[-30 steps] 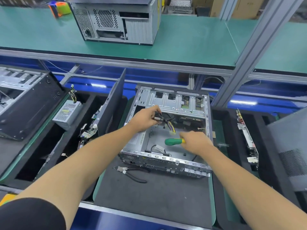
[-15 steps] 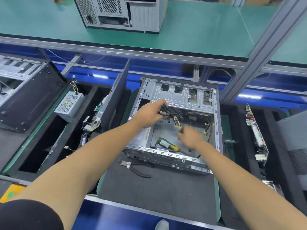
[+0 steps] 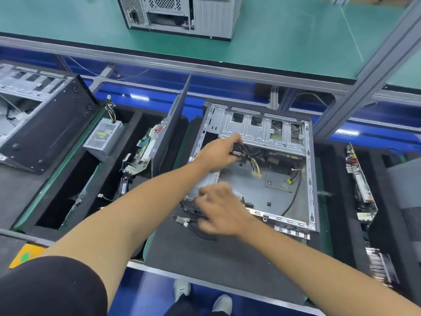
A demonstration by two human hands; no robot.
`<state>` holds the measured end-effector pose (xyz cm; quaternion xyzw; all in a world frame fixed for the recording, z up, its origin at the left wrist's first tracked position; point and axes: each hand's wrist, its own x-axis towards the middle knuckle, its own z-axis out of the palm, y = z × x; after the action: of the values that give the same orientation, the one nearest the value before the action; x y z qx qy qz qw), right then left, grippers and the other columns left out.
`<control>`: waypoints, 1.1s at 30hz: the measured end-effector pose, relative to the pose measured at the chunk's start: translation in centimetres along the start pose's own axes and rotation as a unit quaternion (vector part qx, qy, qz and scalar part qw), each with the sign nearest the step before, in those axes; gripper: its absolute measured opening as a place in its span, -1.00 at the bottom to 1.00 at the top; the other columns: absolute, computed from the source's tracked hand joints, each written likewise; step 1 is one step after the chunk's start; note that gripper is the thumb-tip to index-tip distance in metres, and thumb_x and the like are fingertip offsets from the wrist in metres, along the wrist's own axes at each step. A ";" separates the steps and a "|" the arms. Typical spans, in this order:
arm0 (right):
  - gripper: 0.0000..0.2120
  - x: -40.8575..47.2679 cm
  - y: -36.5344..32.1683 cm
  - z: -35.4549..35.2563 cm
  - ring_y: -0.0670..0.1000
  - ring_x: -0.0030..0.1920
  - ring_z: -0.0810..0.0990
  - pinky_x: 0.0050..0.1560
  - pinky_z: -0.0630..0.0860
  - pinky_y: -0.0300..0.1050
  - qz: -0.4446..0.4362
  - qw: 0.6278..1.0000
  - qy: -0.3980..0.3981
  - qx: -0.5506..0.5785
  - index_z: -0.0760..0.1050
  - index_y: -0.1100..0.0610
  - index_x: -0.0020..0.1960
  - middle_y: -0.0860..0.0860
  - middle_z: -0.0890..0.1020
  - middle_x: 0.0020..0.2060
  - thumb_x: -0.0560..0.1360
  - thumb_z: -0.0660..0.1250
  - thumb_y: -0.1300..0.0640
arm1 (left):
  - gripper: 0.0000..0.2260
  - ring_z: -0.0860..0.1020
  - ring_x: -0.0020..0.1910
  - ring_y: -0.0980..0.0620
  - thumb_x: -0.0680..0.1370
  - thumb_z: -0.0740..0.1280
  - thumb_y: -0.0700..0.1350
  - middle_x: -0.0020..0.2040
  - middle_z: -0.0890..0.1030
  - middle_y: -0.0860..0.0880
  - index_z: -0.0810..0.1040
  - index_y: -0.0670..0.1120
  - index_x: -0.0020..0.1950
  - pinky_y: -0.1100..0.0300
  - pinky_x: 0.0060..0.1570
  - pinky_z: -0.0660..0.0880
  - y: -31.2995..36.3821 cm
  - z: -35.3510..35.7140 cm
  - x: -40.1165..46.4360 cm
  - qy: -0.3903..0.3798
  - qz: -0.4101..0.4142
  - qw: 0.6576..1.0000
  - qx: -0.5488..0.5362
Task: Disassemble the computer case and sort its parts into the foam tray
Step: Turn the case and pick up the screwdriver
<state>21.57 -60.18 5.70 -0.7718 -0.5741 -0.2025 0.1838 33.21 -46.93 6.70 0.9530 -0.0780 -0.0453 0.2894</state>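
Head: case (image 3: 262, 133) flat, open side up, lengthwise away.

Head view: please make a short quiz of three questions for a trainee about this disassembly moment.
1. True or false: the left hand grips a black cable bundle inside the open case.
2. Where does the power supply stand? A) in the foam tray, left of the case; B) on the green shelf.
3. Fill in: the right hand is blurred at the case's ____ edge.

Key: 1 true; 2 A; 3 near.
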 end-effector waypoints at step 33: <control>-0.89 6.9 -4.9 -4.3 0.11 -0.40 0.47 -0.36 0.43 -0.15 0.211 0.749 -0.628 -0.028 0.49 0.18 -0.28 0.13 0.51 -0.34 0.38 0.37 0.17 | -0.73 0.61 -0.23 -0.12 0.59 0.38 0.02 -0.13 0.65 -0.01 0.28 0.17 0.10 -0.04 -0.16 0.61 -1.1 0.1 0.3 -0.021 0.026 0.999 -0.028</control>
<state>18.22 -55.40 13.21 -0.8314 -0.3766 0.3554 -0.2017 33.60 -46.11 6.03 0.9409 -0.1076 -0.0601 0.3155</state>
